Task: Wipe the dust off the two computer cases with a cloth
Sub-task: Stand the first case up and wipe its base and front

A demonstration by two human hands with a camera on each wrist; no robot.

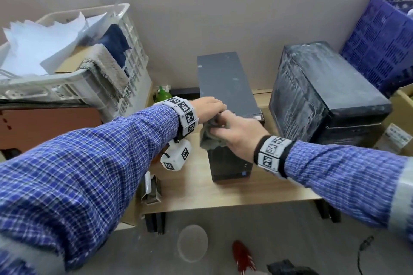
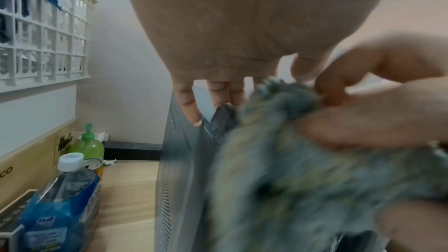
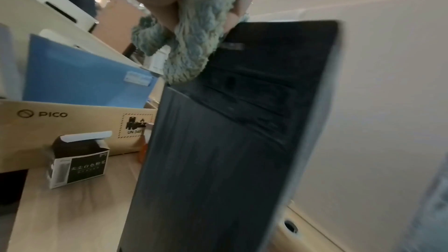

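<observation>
At the front top corner of the slim dark-grey tower computer case (image 1: 225, 82), which stands upright on the pale wooden tabletop (image 1: 223, 194), both hands meet over a fluffy grey-green microfibre cloth (image 1: 211, 137). The right hand (image 1: 240, 131) has its fingers curled round the bunched cloth, part of which hangs down over the case's front panel; the left hand (image 1: 209, 108) sits just beside it at the corner, and the left wrist view shows its fingers (image 2: 188, 101) pointing down towards the case edge, though whether they pinch the cloth or only steady the case cannot be told. To wipe well here, I would spread the cloth flatter so more of its pile meets the panel, brace the tall narrow case with the free hand against tipping, and draw dust in one direction off the edge. The wider black computer case (image 1: 324, 94) to the right, well apart from the hands, looks thickly coated in pale dust and probably needs the most work. Hidden are the slim case's far side and back, and the lower front behind the right forearm; both wrist views are blurred, so any remaining dust on the front panel is hard to judge.
</observation>
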